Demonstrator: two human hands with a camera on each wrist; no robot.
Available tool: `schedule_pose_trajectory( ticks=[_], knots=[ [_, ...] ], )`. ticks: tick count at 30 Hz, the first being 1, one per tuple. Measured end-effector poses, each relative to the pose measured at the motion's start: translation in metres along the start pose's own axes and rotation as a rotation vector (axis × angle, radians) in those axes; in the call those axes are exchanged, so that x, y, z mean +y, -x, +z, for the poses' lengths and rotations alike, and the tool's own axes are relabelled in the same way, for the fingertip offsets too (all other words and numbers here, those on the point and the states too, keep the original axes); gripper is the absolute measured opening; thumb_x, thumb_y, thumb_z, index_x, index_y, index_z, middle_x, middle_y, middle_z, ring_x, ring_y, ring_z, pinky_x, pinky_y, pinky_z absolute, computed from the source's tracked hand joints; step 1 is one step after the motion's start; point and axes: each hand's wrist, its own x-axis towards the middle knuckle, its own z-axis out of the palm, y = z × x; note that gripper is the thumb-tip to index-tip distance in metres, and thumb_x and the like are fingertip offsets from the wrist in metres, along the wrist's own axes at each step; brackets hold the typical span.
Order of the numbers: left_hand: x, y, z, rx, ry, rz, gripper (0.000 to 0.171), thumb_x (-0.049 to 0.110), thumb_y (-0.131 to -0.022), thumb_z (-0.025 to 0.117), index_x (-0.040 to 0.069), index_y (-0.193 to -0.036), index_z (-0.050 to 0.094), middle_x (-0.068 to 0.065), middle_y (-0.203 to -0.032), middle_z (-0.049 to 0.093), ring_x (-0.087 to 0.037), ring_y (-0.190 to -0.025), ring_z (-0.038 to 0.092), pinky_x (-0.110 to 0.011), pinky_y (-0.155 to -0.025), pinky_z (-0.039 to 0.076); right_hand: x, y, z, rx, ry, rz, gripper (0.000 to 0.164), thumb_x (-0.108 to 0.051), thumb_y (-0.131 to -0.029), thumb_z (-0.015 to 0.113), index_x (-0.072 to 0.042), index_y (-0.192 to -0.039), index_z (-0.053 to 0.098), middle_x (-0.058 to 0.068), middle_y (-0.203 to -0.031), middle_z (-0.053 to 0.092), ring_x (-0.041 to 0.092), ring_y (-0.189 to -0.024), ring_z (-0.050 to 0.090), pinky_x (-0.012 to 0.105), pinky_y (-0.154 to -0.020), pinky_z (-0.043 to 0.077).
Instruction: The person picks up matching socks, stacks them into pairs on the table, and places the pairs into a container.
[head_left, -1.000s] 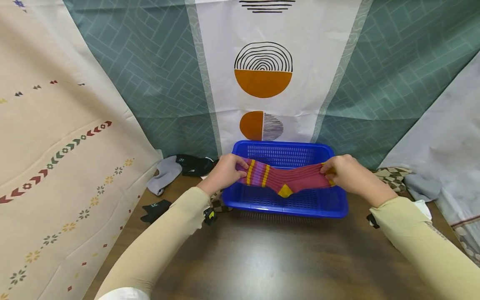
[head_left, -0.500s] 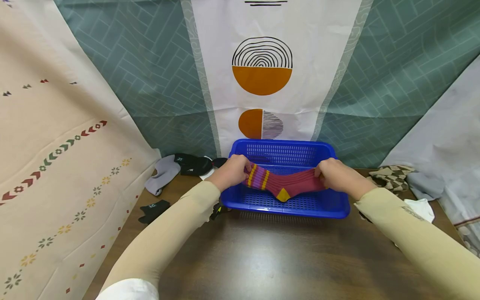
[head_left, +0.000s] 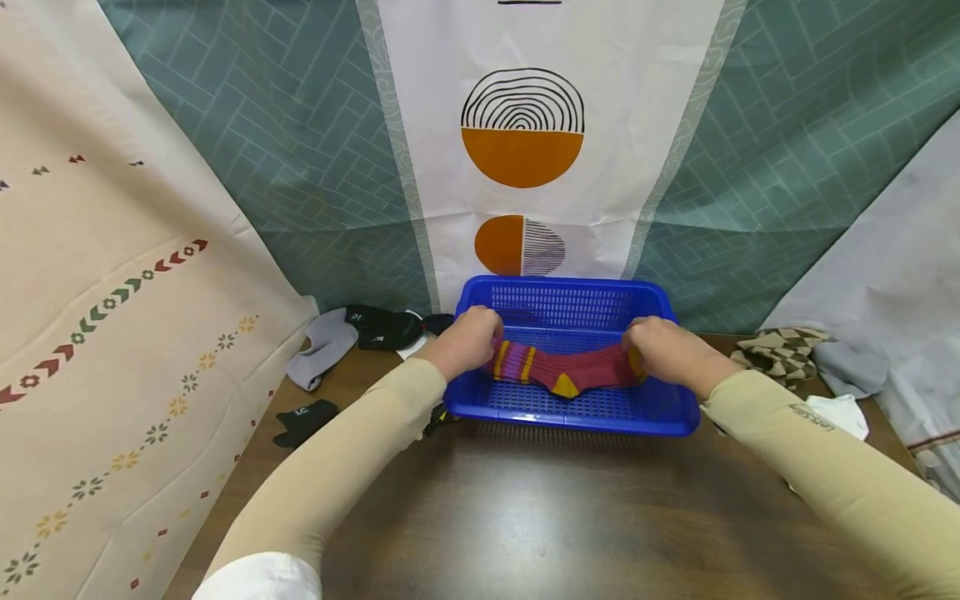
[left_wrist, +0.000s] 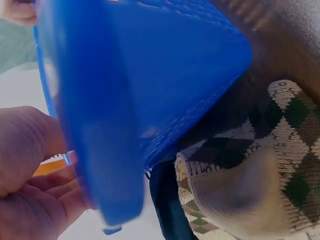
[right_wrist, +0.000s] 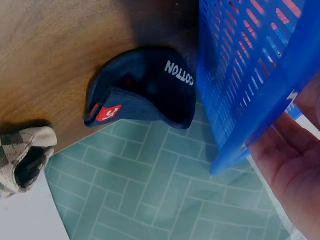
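A burgundy knitted sock [head_left: 592, 371] with purple and yellow stripes and a yellow heel lies stretched inside the blue plastic basket [head_left: 570, 421]. At its striped cuff, my left hand [head_left: 472, 337] pinches the fabric; the fingertips are partly hidden. My right hand [head_left: 663, 350] holds the toe end, its fingers bent down over the yellow tip. In the left wrist view, the basket wall [left_wrist: 165, 65] stands in front of the left hand [left_wrist: 30, 170] and hides what it holds. The right wrist view has the right hand [right_wrist: 295, 165] behind the basket's rim.
Left of the basket lie a grey sock [head_left: 322, 346], a black sock [head_left: 386, 329] and a dark sock [head_left: 306, 421]. A checkered sock [head_left: 783, 354], a grey one [head_left: 851, 367] and a white one [head_left: 840, 414] lie at right. A navy sock [right_wrist: 145, 87] touches or nearly touches the basket.
Both hands have lowered the sock into the basket and come slightly closer together. The head view has tilted down a little.
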Motion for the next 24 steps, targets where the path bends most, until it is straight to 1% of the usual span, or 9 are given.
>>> schedule_pose_trajectory(
  ticks=[2, 4, 7, 10, 13, 16, 18, 21, 24],
  knots=[
    [0.001, -0.001, -0.001, -0.009, -0.026, -0.004, 0.011, 0.007, -0.081, 0.064, 0.008, -0.091, 0.069, -0.006, -0.094, 0.065, -0.022, -0.093, 0.057, -0.035, -0.088, 0.049, 0.000, 0.000, 0.000, 0.016, 0.017, -0.010, 0.023, 0.009, -0.066, 0.064, -0.006, -0.082, 0.071, 0.009, -0.086, 0.064, 0.026, -0.081, 0.061, 0.040, -0.072, 0.051],
    [0.002, -0.001, -0.001, -0.032, -0.042, -0.005, 0.012, 0.006, -0.082, 0.063, 0.007, -0.092, 0.069, -0.006, -0.093, 0.065, -0.021, -0.088, 0.058, -0.033, -0.084, 0.050, -0.001, 0.000, 0.000, 0.010, 0.025, -0.014, 0.022, 0.010, -0.066, 0.064, -0.007, -0.079, 0.070, 0.007, -0.083, 0.063, 0.024, -0.077, 0.060, 0.039, -0.069, 0.051],
    [0.004, -0.001, 0.001, -0.091, -0.077, -0.010, 0.011, 0.006, -0.084, 0.061, 0.007, -0.093, 0.068, -0.005, -0.089, 0.066, -0.019, -0.079, 0.059, -0.031, -0.075, 0.051, -0.004, 0.001, 0.002, -0.050, 0.031, 0.003, 0.018, 0.008, -0.068, 0.064, -0.010, -0.072, 0.065, 0.003, -0.071, 0.060, 0.021, -0.066, 0.057, 0.039, -0.062, 0.049],
    [0.006, -0.001, 0.004, -0.136, -0.121, 0.004, 0.010, 0.006, -0.084, 0.060, 0.007, -0.093, 0.064, -0.006, -0.088, 0.066, -0.018, -0.075, 0.058, -0.030, -0.071, 0.051, -0.006, 0.003, 0.004, -0.114, 0.071, 0.035, 0.018, 0.004, -0.072, 0.064, -0.013, -0.067, 0.059, 0.003, -0.064, 0.058, 0.020, -0.059, 0.055, 0.041, -0.057, 0.047],
    [0.009, 0.000, 0.005, -0.149, -0.161, 0.023, 0.008, 0.007, -0.084, 0.060, 0.007, -0.092, 0.061, -0.007, -0.087, 0.065, -0.018, -0.074, 0.057, -0.031, -0.070, 0.050, -0.008, 0.005, 0.006, -0.123, 0.109, 0.045, 0.017, 0.000, -0.074, 0.063, -0.013, -0.066, 0.057, 0.006, -0.064, 0.060, 0.023, -0.058, 0.057, 0.044, -0.056, 0.048],
    [0.010, 0.000, 0.004, -0.156, -0.134, 0.024, 0.009, 0.007, -0.084, 0.060, 0.007, -0.092, 0.064, -0.007, -0.089, 0.066, -0.019, -0.077, 0.059, -0.031, -0.072, 0.051, -0.008, 0.005, 0.004, -0.127, 0.077, 0.070, 0.019, -0.003, -0.075, 0.062, -0.014, -0.063, 0.054, 0.005, -0.063, 0.058, 0.022, -0.058, 0.055, 0.042, -0.055, 0.046],
    [0.010, 0.003, 0.001, -0.150, -0.088, 0.021, 0.014, 0.008, -0.084, 0.060, 0.007, -0.096, 0.067, -0.006, -0.093, 0.067, -0.018, -0.079, 0.059, -0.030, -0.074, 0.051, -0.008, 0.005, -0.002, -0.128, 0.024, 0.087, 0.016, -0.004, -0.076, 0.062, -0.014, -0.065, 0.057, 0.002, -0.065, 0.057, 0.019, -0.060, 0.053, 0.038, -0.056, 0.045],
    [0.013, 0.012, -0.010, -0.111, 0.015, 0.022, 0.020, 0.012, -0.086, 0.060, 0.007, -0.104, 0.069, -0.006, -0.102, 0.068, -0.017, -0.082, 0.060, -0.031, -0.078, 0.052, -0.011, 0.009, -0.015, -0.109, -0.051, 0.109, 0.007, -0.006, -0.078, 0.063, -0.012, -0.076, 0.067, 0.000, -0.075, 0.064, 0.018, -0.070, 0.057, 0.036, -0.062, 0.048],
    [0.018, 0.027, -0.024, -0.014, 0.097, 0.030, 0.021, 0.019, -0.089, 0.060, 0.010, -0.106, 0.068, -0.005, -0.105, 0.068, -0.016, -0.084, 0.060, -0.031, -0.079, 0.053, -0.015, 0.015, -0.031, -0.062, -0.091, 0.110, 0.018, -0.009, -0.081, 0.065, -0.009, -0.098, 0.071, 0.006, -0.096, 0.069, 0.025, -0.092, 0.063, 0.041, -0.076, 0.051]
  ],
)
